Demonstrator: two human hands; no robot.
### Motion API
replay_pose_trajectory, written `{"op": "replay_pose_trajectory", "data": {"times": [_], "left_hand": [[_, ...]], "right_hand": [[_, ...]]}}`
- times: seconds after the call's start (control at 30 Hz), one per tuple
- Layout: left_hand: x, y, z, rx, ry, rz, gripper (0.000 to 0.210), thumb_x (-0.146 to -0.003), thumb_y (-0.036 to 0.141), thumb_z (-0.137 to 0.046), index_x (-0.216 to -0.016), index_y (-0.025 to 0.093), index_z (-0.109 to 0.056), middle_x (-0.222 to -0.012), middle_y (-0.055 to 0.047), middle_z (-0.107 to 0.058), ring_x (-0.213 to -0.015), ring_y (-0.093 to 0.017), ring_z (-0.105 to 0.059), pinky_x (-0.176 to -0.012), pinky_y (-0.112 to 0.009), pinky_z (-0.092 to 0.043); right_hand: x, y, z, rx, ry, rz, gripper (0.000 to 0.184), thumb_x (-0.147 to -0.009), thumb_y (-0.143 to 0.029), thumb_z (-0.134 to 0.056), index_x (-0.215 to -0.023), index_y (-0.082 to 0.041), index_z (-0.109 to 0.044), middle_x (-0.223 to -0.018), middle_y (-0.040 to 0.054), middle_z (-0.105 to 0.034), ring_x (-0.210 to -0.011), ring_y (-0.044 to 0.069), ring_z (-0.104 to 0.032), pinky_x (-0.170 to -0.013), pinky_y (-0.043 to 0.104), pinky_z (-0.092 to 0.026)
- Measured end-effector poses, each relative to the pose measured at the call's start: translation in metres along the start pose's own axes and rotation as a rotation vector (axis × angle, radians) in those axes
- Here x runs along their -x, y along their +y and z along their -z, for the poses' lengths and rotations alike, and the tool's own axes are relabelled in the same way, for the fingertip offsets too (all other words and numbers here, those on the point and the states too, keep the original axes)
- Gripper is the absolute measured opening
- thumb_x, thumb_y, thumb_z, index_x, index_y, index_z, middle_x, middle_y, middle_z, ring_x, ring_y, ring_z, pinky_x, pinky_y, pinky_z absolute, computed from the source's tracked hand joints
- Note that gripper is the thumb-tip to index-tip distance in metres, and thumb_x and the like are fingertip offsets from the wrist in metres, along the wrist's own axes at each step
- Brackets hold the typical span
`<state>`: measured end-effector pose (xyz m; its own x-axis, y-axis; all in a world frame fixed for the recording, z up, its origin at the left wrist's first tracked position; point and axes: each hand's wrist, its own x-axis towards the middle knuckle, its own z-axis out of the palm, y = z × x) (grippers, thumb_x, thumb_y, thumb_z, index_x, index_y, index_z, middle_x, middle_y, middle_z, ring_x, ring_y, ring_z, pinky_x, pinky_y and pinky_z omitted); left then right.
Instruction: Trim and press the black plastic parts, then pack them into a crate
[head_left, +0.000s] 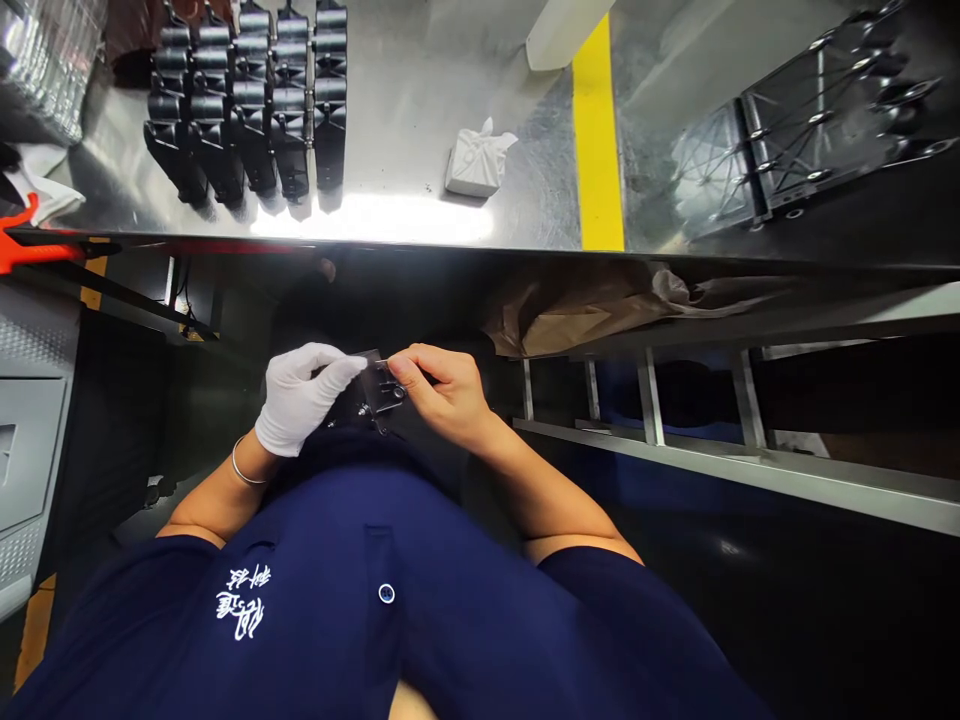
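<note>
Translucent part [382, 388] | gloved left hand [298, 398]: pinching edge | right hand [448, 393]: pinched narrow, contents unclear

Workshop, I log remotely: metal bench [409, 90]; on it, rows of black parts [252, 98] and yellow floor-style stripe [598, 140].
</note>
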<state>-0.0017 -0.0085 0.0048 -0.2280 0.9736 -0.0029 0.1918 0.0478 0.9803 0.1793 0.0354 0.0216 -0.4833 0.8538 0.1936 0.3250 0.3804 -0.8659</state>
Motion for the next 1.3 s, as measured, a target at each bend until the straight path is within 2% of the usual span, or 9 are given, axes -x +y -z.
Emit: {"op": "replay_pose_trajectory", "data": {"times": [0.13,0.33,0.43,0.53,0.6,0.7,0.9,1.07,1.3], "left_hand": [[0.000,0.000,-0.001,0.022,0.001,0.042,0.034,-0.075,0.050,-0.072,-0.066,0.017,-0.070,-0.063,-0.001,-0.066,-0.058,-0.012,-0.057,-0.060,-0.024,-0.046],[0.001,0.003,-0.002,0.129,0.011,0.182,0.038,-0.070,0.052,-0.075,-0.062,0.016,-0.067,-0.060,0.000,-0.063,-0.056,-0.010,-0.053,-0.056,-0.023,-0.044],[0.001,0.006,-0.003,0.183,-0.046,0.220,0.038,-0.068,0.052,-0.077,-0.062,0.016,-0.066,-0.059,0.000,-0.062,-0.055,-0.010,-0.051,-0.053,-0.023,-0.042],[0.000,0.008,-0.003,0.203,-0.096,0.243,0.042,-0.066,0.055,-0.076,-0.059,0.015,-0.065,-0.056,0.001,-0.059,-0.052,-0.009,-0.049,-0.051,-0.023,-0.040],[-0.002,0.009,-0.002,0.192,-0.082,0.228,0.044,-0.066,0.057,-0.076,-0.059,0.016,-0.064,-0.056,0.001,-0.058,-0.052,-0.009,-0.048,-0.051,-0.023,-0.040],[-0.005,0.008,-0.001,0.153,-0.038,0.198,0.043,-0.066,0.057,-0.076,-0.060,0.016,-0.064,-0.057,0.001,-0.059,-0.054,-0.010,-0.049,-0.054,-0.024,-0.041],[-0.005,0.006,-0.001,0.121,-0.031,0.204,0.044,-0.067,0.057,-0.075,-0.059,0.016,-0.063,-0.057,0.001,-0.058,-0.053,-0.009,-0.048,-0.053,-0.024,-0.039],[-0.005,0.006,-0.001,0.109,-0.018,0.202,0.044,-0.067,0.057,-0.075,-0.059,0.016,-0.062,-0.056,0.001,-0.057,-0.053,-0.009,-0.047,-0.053,-0.023,-0.039],[-0.005,0.006,-0.002,0.114,-0.002,0.193,0.041,-0.067,0.053,-0.076,-0.058,0.016,-0.062,-0.056,0.001,-0.057,-0.053,-0.009,-0.048,-0.053,-0.024,-0.040]], "right_hand": [[-0.001,0.000,0.002,0.012,-0.032,0.010,0.032,-0.095,-0.032,-0.050,-0.069,-0.017,-0.061,-0.061,0.0008,-0.061,-0.053,0.009,-0.051,-0.052,0.022,-0.042],[-0.005,-0.001,0.013,-0.009,-0.151,0.122,0.034,-0.096,-0.029,-0.049,-0.067,-0.017,-0.061,-0.056,-0.0002,-0.057,-0.049,0.007,-0.048,-0.049,0.021,-0.038],[-0.007,0.000,0.019,-0.100,-0.278,0.120,0.038,-0.096,-0.029,-0.050,-0.061,-0.017,-0.058,-0.053,-0.0005,-0.055,-0.047,0.006,-0.046,-0.047,0.020,-0.036],[-0.007,0.003,0.023,-0.286,-0.401,0.061,0.045,-0.097,-0.038,-0.047,-0.058,-0.017,-0.056,-0.050,-0.0010,-0.052,-0.043,0.007,-0.044,-0.045,0.021,-0.036],[-0.006,0.005,0.022,-0.334,-0.323,0.025,0.046,-0.097,-0.042,-0.045,-0.060,-0.017,-0.058,-0.049,-0.0011,-0.052,-0.042,0.007,-0.045,-0.045,0.022,-0.038],[-0.004,0.006,0.019,-0.213,-0.160,0.045,0.041,-0.097,-0.037,-0.046,-0.064,-0.017,-0.060,-0.053,0.0001,-0.054,-0.046,0.009,-0.049,-0.047,0.022,-0.040],[-0.001,0.003,0.014,-0.009,-0.144,0.171,0.033,-0.097,-0.029,-0.045,-0.072,-0.018,-0.064,-0.059,0.0018,-0.059,-0.051,0.010,-0.053,-0.050,0.022,-0.041],[-0.001,0.001,0.014,0.012,-0.106,0.253,0.027,-0.095,-0.020,-0.048,-0.073,-0.017,-0.064,-0.059,0.0009,-0.059,-0.051,0.009,-0.052,-0.050,0.021,-0.041],[-0.001,0.001,0.013,0.046,-0.088,0.286,0.025,-0.093,-0.016,-0.050,-0.071,-0.017,-0.062,-0.056,-0.0005,-0.055,-0.050,0.008,-0.049,-0.049,0.021,-0.038]]}}
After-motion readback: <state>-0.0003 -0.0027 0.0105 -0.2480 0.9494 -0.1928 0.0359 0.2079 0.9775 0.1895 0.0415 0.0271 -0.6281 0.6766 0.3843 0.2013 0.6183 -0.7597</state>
